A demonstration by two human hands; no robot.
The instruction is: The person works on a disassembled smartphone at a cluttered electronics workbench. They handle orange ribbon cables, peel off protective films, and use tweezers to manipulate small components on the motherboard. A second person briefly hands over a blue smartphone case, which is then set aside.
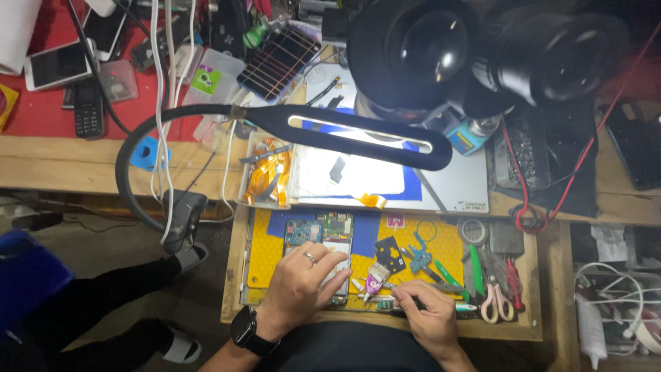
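Head view, left hand: lies flat, fingers spread, pressing on the opened phone; ring on one finger, black watch on the wrist.
Head view, right hand: fingers pinched around a thin tool; tip points left toward the phone's lower edge.
Phone: on the yellow mat, circuit boards exposed at its upper end.
Beside the right hand: small blue parts, green-handled tool, pink-handled scissors.
Above: black lamp, lit; microscope.
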